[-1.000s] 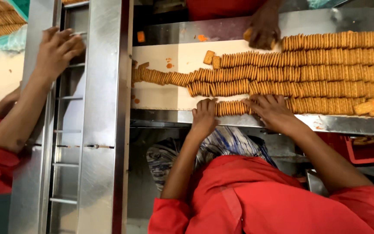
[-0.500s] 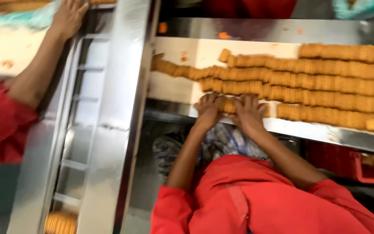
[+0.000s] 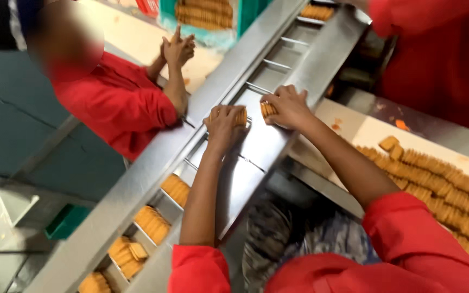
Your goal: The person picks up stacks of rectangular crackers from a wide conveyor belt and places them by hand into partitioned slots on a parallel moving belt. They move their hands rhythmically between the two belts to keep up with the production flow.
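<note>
Over the long steel channel conveyor [image 3: 278, 81] with its cross-bar pockets, both of the person's hands are working side by side. Left hand [image 3: 225, 123] is curling its fingers around a short stack of thin golden-brown rectangular biscuits [image 3: 240, 116], standing on edge and pressed face to face, just above a pocket. Right hand [image 3: 287, 106] is gripping a second small biscuit stack [image 3: 267, 110], whose ridged edges are peeking out beneath the thumb. Both stacks are sitting close together, just apart, at the middle of the channel. Lower pockets are holding more biscuit bundles [image 3: 150, 223]. Rows of loose biscuits [image 3: 446, 184] are lying on the pale belt [image 3: 365, 130] at right. A co-worker's hand [image 3: 177, 50] is resting across the channel.
</note>
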